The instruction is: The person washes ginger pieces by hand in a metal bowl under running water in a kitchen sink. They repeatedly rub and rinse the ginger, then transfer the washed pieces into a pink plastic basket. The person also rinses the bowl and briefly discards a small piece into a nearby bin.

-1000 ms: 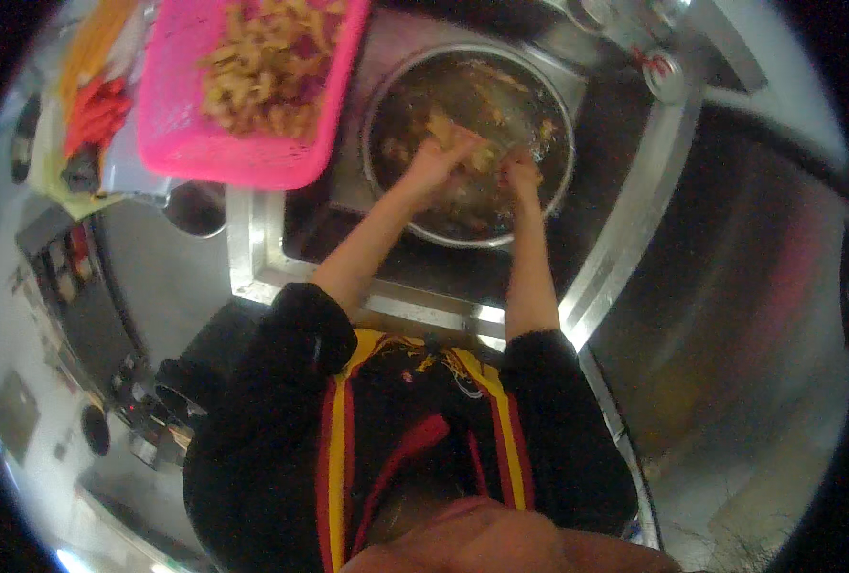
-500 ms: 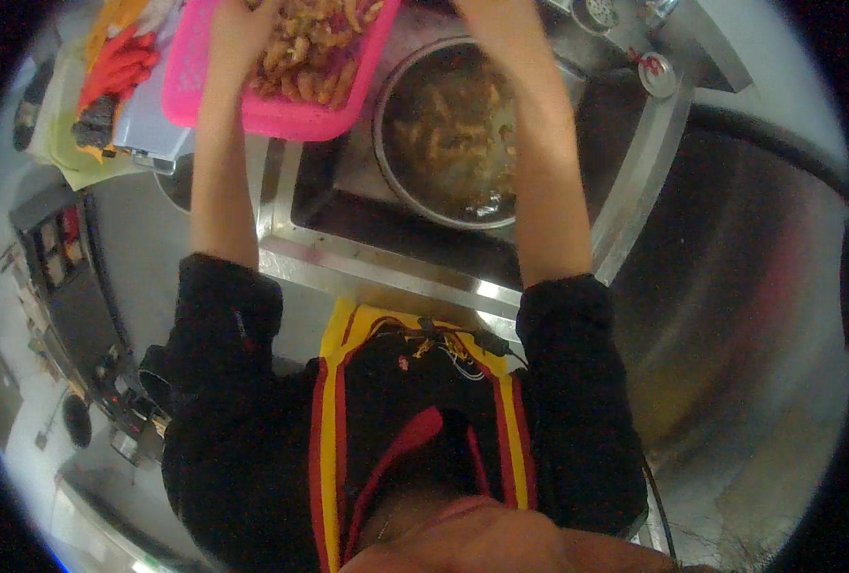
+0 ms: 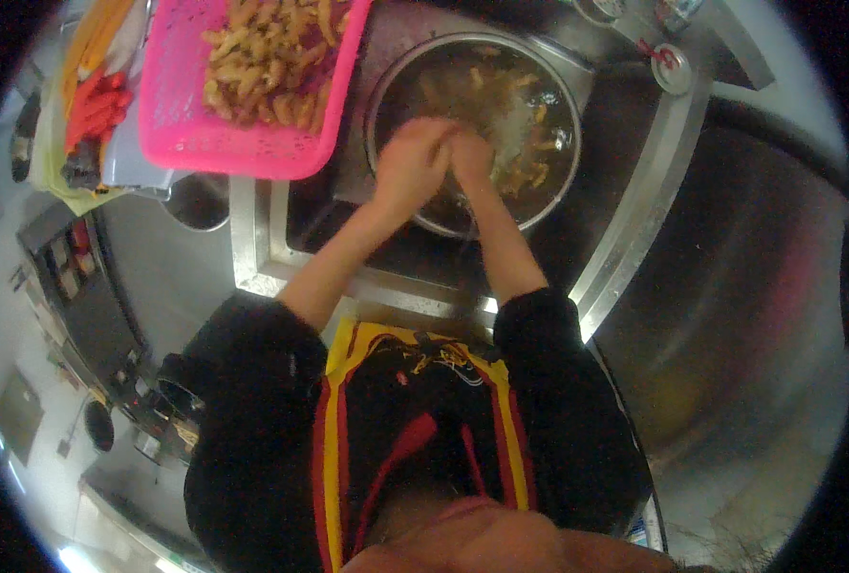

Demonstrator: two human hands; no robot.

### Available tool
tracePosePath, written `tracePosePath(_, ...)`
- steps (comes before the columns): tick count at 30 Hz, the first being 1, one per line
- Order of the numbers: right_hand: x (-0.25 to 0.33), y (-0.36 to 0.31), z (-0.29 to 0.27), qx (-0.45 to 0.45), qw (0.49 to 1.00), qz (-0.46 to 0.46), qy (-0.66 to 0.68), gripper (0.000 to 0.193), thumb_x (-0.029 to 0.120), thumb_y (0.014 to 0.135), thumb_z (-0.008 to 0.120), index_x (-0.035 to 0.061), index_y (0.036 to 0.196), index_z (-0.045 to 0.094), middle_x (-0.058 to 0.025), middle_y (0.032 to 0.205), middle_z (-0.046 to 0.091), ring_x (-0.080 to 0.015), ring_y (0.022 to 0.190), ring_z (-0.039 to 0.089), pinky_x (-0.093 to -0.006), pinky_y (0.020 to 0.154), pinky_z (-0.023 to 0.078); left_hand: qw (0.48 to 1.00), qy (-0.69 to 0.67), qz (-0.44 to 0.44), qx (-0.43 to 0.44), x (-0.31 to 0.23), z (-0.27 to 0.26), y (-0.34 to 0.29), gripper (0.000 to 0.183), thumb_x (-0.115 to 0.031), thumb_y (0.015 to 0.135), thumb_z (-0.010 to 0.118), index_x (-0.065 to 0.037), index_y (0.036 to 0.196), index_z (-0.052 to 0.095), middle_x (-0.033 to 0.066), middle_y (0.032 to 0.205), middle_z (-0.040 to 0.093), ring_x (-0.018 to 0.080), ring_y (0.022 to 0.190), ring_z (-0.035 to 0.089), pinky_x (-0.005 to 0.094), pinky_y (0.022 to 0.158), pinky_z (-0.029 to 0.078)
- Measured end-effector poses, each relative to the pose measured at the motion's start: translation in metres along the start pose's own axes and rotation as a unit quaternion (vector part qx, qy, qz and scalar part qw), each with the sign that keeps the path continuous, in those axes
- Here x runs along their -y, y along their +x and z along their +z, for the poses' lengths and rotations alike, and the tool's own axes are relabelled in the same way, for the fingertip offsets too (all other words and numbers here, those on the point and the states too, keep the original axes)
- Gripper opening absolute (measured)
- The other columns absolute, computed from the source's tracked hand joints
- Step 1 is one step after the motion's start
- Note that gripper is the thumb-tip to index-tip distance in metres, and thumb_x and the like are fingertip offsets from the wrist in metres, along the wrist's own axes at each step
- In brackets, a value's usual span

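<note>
My left hand (image 3: 413,162) and my right hand (image 3: 470,158) meet over the near left part of a round metal basin (image 3: 372,143). The fingers of both look closed and pressed together, somewhat blurred; whatever lies between them is hidden. Cloudy brownish water (image 3: 505,124) fills the basin, with several knobby yellow-brown pieces (image 3: 529,177) in it. Up to the left stands a pink plastic basket (image 3: 224,153), holding a heap of the same knobby pieces (image 3: 271,72). Neither hand touches the basket.
The basin stands inside a steel sink with a raised metal rim (image 3: 625,239). Red gloves (image 3: 97,105) and orange cloth-like items (image 3: 90,48) lie left of the basket. A can-like metal container (image 3: 671,72) sits at the far right corner. A dark hose (image 3: 787,143) curves along the right.
My left hand has left the pink basket and joined my right hand over the basin, which has drawn nearer to me. The floating pieces have shifted in the water.
</note>
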State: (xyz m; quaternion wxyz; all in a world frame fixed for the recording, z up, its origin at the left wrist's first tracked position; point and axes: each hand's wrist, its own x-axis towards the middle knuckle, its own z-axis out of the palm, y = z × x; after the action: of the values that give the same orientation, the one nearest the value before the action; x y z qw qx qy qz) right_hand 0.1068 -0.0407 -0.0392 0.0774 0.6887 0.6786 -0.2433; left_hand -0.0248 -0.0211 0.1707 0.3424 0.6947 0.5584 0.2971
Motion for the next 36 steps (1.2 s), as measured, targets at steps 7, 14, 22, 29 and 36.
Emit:
tracePosePath(7, -0.082, -0.012, -0.025, 0.025, 0.971, 0.192, 0.141, 0.052, 0.042, 0.082, 0.055, 0.0042, 0.116, 0.051, -0.0172, 0.113, 0.055, -0.0315, 0.091, 0.059, -0.04, 0.073, 0.049, 0.915, 0.096, -0.376, 0.109, 0.142, 0.119, -0.014, 0.065, -0.039, 0.08, 0.059, -0.011, 0.132, 0.034, 0.0245, 0.122, 0.045, 0.0342, 0.106, 0.049, 0.0412, 0.09, 0.042)
tracePosePath(14, -0.039, -0.005, 0.061, 0.023, 0.789, 0.196, 0.582, 0.065, 0.04, 0.081, 0.061, 0.0057, 0.131, 0.037, -0.016, 0.126, 0.046, -0.0312, 0.111, 0.048, -0.0389, 0.09, 0.04, 0.795, -0.343, -0.477, 0.151, 0.166, 0.141, -0.016, 0.072, -0.053, 0.078, 0.059, -0.01, 0.131, 0.035, 0.0103, 0.13, 0.042, 0.0242, 0.114, 0.045, 0.0449, 0.086, 0.043)
tracePosePath(22, -0.029, -0.012, -0.011, 0.078, 0.509, 0.12, 0.848, 0.045, 0.036, 0.085, 0.057, 0.0079, 0.119, 0.048, -0.0051, 0.112, 0.055, -0.0206, 0.1, 0.053, -0.0339, 0.076, 0.046, 0.751, -0.504, -0.393, 0.168, 0.105, 0.088, 0.016, 0.038, -0.034, 0.088, 0.053, -0.011, 0.118, 0.047, 0.0033, 0.103, 0.053, 0.0165, 0.082, 0.054, 0.03, 0.065, 0.048)
tracePosePath(29, -0.056, 0.022, 0.001, 0.064, 0.591, 0.276, 0.755, 0.043, 0.041, 0.087, 0.052, 0.005, 0.11, 0.053, -0.0042, 0.1, 0.059, -0.0204, 0.084, 0.057, -0.032, 0.068, 0.046, 0.665, -0.581, -0.451, 0.131, 0.093, 0.078, 0.021, 0.04, -0.042, 0.09, 0.047, -0.01, 0.113, 0.052, 0.0043, 0.096, 0.055, 0.0163, 0.067, 0.051, 0.0299, 0.059, 0.046)
tracePosePath(36, -0.057, -0.008, -0.027, 0.094, 0.429, 0.03, 0.898, 0.045, 0.028, 0.088, 0.054, 0.0027, 0.124, 0.046, -0.0092, 0.12, 0.051, -0.0218, 0.107, 0.048, -0.0335, 0.088, 0.039, 0.826, -0.424, -0.343, 0.138, 0.085, 0.058, 0.022, 0.042, -0.04, 0.088, 0.05, -0.011, 0.119, 0.049, 0.0085, 0.105, 0.055, 0.0253, 0.083, 0.057, 0.0426, 0.072, 0.049)
